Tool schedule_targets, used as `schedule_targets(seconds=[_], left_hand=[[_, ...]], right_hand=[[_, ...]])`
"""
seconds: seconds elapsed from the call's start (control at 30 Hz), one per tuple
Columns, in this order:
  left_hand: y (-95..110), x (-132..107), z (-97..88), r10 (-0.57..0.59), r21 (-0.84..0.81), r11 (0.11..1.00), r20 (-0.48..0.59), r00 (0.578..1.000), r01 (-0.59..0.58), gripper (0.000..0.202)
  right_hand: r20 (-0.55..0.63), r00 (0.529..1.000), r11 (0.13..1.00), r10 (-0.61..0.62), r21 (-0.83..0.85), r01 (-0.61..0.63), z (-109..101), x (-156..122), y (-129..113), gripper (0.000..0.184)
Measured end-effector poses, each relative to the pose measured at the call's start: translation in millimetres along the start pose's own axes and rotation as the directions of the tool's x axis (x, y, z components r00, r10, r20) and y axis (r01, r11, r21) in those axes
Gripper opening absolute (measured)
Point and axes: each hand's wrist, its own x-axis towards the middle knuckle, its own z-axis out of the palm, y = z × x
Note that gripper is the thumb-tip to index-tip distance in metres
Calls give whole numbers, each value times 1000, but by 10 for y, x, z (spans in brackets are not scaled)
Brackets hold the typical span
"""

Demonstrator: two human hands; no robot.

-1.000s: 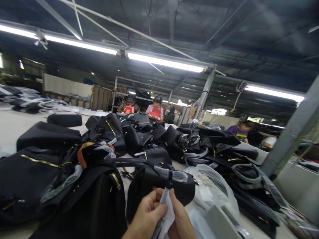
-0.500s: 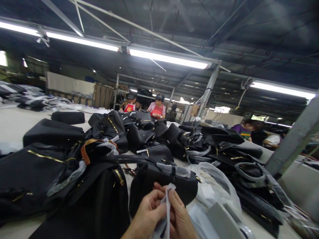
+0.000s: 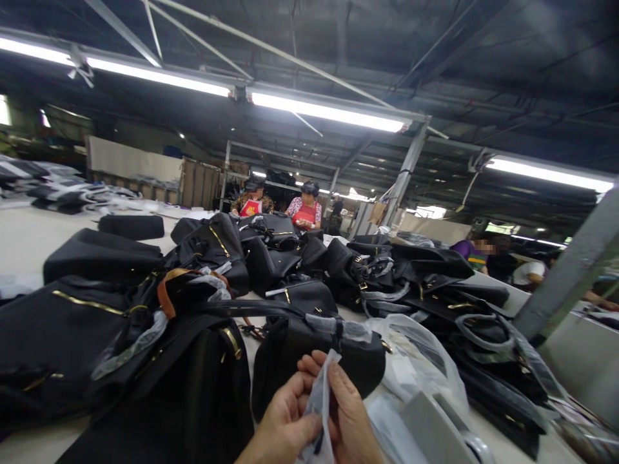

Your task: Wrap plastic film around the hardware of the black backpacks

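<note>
The pale bench [image 3: 19,245] stretches away beyond the grip. It is heaped with black handbags [image 3: 213,251] of matte material with gold zips and fittings, and some straps are wrapped in clear film. Just beyond the grip sits a rounded black bag [image 3: 290,354]. To the right of the grip a crinkled clear plastic bag [image 3: 420,367] lies slack. Low in the view, the left hand [image 3: 283,428] and right hand [image 3: 351,422] face each other. Both are closed in a pinch grip, thumbs and fingertips pressed on a plastic sheet [image 3: 323,396]. The sheet is thin, whitish-translucent and creased. It stands upright between the two hands, with its top edge poking above the fingers.
</note>
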Motion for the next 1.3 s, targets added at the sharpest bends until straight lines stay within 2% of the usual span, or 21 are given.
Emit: schedule_targets(seconds=[0.13,0.23,0.37,0.5,0.6,0.7,0.83,0.97,1.07,1.23,1.3], left_hand=[[2,4,-15,22,-28,999,-3,1000,-23,44],[-9,-1,-31,32,23,999,-4,999,-32,46],[-79,5,-94,46,238,971,-62,997,-30,42],[-76,-5,-128,184,541,836,-120,976,-91,31],[-19,-39,-108,277,663,735,-104,955,-141,25],[7,-97,-80,300,695,702,-88,950,-157,16],[7,-220,-55,334,683,714,-138,932,-155,14],[80,-334,-23,279,736,666,-94,956,-122,22],[125,-357,-11,233,777,625,-89,968,-79,27],[76,-321,-57,376,841,517,-55,925,-160,14],[51,-319,-80,366,840,522,-63,929,-148,16]], right_hand=[[175,984,999,-43,20,40,-169,-67,46,52],[145,988,997,-62,-34,68,-273,-70,150,51],[102,991,989,-90,-112,102,-266,-27,284,58],[114,985,979,-130,-142,145,-173,2,341,64],[93,986,978,-140,-144,152,-135,12,365,59],[53,988,979,-147,-136,153,-141,18,378,48],[-2,994,989,-114,-99,113,-172,31,354,39],[-12,999,998,-39,-54,38,-179,67,319,43],[-30,999,997,-43,-65,41,-174,82,316,41],[-12,998,993,-68,-95,66,-149,42,309,35],[-46,996,993,-79,-88,75,-128,25,291,37]])
